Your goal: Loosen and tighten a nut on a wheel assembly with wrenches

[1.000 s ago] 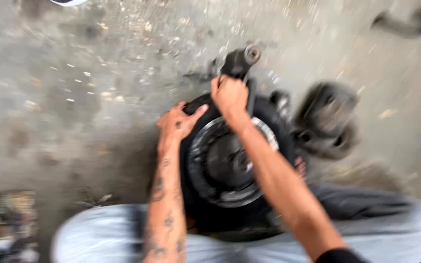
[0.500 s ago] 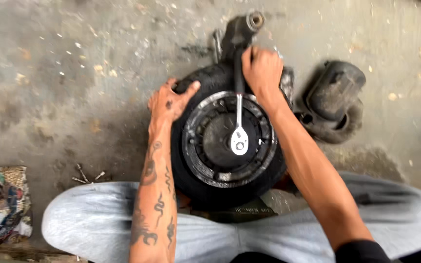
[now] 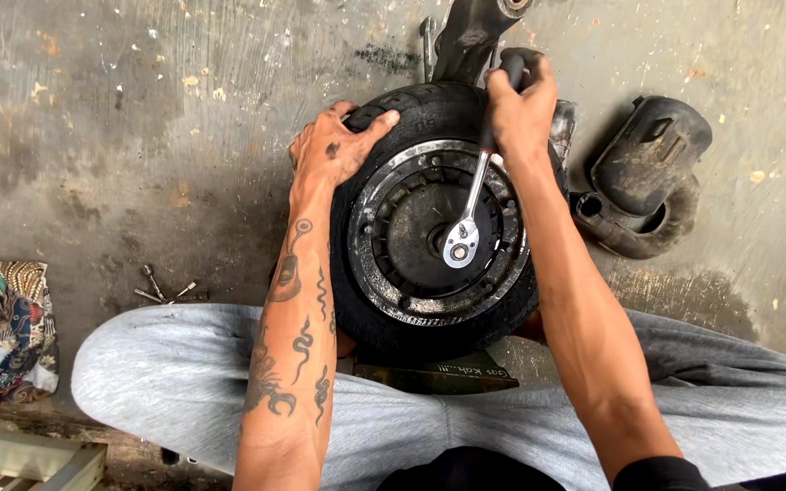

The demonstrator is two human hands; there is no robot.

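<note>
A small black wheel with a metal hub lies flat on the concrete between my knees. My left hand rests on the tyre's upper left edge, fingers spread over the rubber. My right hand grips the black handle of a silver ratchet wrench. The wrench head sits on the centre of the hub. A dark metal arm sticks out beyond the wheel's far side.
A black curved cover lies on the floor right of the wheel. Several small metal bits lie at the left, near a patterned cloth. A pale slatted edge shows at the bottom left. My grey trouser legs frame the wheel.
The view steadied and moved closer. My right hand shifted from the tyre's top onto the wrench handle, and the wrench now stands on the hub centre. My left hand stayed on the tyre.
</note>
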